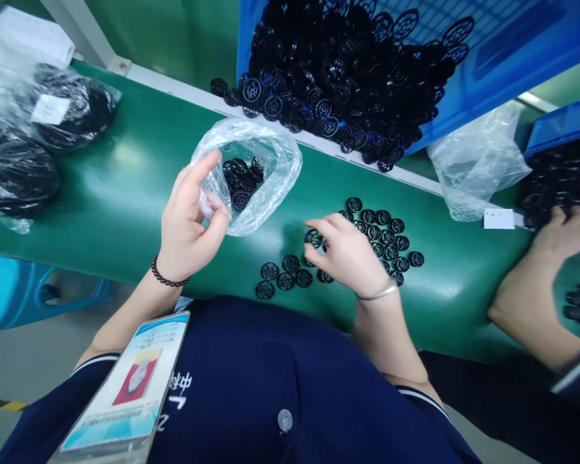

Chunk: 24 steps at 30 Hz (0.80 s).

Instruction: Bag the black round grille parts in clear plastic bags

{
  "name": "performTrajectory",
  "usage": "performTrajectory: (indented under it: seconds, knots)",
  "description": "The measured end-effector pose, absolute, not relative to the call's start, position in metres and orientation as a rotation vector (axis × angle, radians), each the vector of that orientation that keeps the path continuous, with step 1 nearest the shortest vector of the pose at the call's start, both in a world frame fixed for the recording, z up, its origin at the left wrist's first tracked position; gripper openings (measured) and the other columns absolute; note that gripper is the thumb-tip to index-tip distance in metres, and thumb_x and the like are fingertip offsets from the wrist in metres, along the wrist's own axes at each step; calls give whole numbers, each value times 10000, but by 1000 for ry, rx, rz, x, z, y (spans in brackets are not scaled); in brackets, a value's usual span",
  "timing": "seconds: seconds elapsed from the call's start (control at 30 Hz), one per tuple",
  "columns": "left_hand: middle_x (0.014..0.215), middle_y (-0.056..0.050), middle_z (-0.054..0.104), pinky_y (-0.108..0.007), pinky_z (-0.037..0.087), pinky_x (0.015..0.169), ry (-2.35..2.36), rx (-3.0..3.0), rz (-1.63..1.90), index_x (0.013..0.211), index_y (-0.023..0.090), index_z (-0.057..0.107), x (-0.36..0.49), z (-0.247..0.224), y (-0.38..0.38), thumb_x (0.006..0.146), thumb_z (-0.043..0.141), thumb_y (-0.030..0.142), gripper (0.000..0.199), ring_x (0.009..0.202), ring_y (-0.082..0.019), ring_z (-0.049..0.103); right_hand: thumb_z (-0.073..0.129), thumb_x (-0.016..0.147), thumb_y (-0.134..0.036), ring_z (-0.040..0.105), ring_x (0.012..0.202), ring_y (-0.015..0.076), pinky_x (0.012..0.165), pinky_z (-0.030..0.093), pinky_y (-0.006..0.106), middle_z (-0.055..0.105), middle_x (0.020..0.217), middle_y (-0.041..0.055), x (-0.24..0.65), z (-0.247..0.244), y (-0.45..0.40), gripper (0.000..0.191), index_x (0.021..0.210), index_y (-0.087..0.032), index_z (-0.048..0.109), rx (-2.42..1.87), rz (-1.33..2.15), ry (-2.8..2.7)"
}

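Note:
A clear plastic bag (283, 174) stands with its mouth wide, and several black wheel-like discs (241, 183) lie inside it. My left hand (191, 216) pinches the bag's near left rim between thumb and fingers. To the right, my right hand (343, 248) is closed by thumb and fingertips around a black spoked disc (313, 238) just above the green table. Loose discs (389, 237) cluster beyond and to the right of that hand. A smaller group of discs (285, 281) lies near the table's front edge, left of it.
A blue crate (502, 84) at the back spills many black discs onto the ledge. Filled bags (75, 109) lie at the left on the green table (135, 174). An empty plastic bag (478, 161) and a white label (499, 218) are at right, beside a co-worker's hand (565, 229).

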State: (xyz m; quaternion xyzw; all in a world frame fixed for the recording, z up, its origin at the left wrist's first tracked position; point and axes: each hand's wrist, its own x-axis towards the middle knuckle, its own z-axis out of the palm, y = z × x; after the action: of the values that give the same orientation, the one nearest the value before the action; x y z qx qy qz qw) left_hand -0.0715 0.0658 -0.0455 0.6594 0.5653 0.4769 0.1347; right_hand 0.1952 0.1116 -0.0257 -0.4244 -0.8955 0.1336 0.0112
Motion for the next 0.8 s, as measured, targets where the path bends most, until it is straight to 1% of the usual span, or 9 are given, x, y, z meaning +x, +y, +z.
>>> performTrajectory:
  seconds: [0.13,0.23,0.33,0.43,0.5,0.6,0.67,0.73,0.8]
  knots:
    - [1401,-104,469,-421,600,811,1601,1855,1369,1454,324,325,-68,-43,63,901,540,306,594,903,-218,675,537,836,-169,547,919,251,844,503,399,564,977,114,225,-27,102,252,1062,-147,648,-1190,481,-2863]
    - [1378,-99,486,-420,603,814,1586,1847,1344,1449,319,334,-64,-40,65,903,519,296,577,870,-206,678,520,793,-75,536,914,252,852,501,414,563,982,117,227,-39,95,270,1015,-152,652,-1155,546,-2970]
    - [1372,-98,488,-419,602,823,1567,1855,1324,1452,310,330,-61,-37,64,902,512,291,580,916,-220,680,509,760,-33,528,919,254,869,488,422,573,1023,124,224,-47,95,300,1006,-153,632,-1191,520,-3011]
    - [1394,-107,475,-446,589,852,1555,1884,1315,1452,298,333,-59,-34,61,887,536,281,601,997,-257,665,509,761,-39,526,888,248,852,486,407,581,977,118,219,-40,98,262,973,-151,616,-1163,505,-3013]
    - [1393,-110,481,-441,585,856,1562,1904,1288,1455,296,330,-57,-32,58,884,543,274,610,986,-250,666,505,791,-61,526,899,244,844,491,398,580,980,114,209,-28,101,245,994,-157,602,-1052,488,-2926]
    - [1377,-122,486,-388,595,804,1559,1922,1234,1464,286,314,-52,-29,54,904,511,271,594,837,-181,685,496,852,-104,525,976,241,866,489,409,570,1053,111,182,-8,108,261,1091,-178,571,-860,407,-2687]
    - [1371,-132,481,-372,596,781,1545,1929,1213,1474,282,296,-49,-28,52,918,500,281,592,763,-151,678,486,882,-128,510,1070,254,891,478,438,546,1142,112,163,3,114,317,1187,-205,529,-804,353,-2560]
    - [1371,-138,476,-369,597,769,1527,1926,1210,1484,287,272,-48,-27,50,925,505,298,606,754,-150,674,478,902,-150,478,1158,274,903,473,462,511,1231,118,152,9,120,366,1260,-223,479,-818,319,-2518]
    - [1363,-137,487,-372,598,766,1520,1914,1217,1490,296,255,-50,-28,49,923,519,309,626,794,-171,678,488,910,-169,491,1147,279,881,482,447,520,1227,123,154,12,121,325,1232,-211,488,-870,299,-2589]
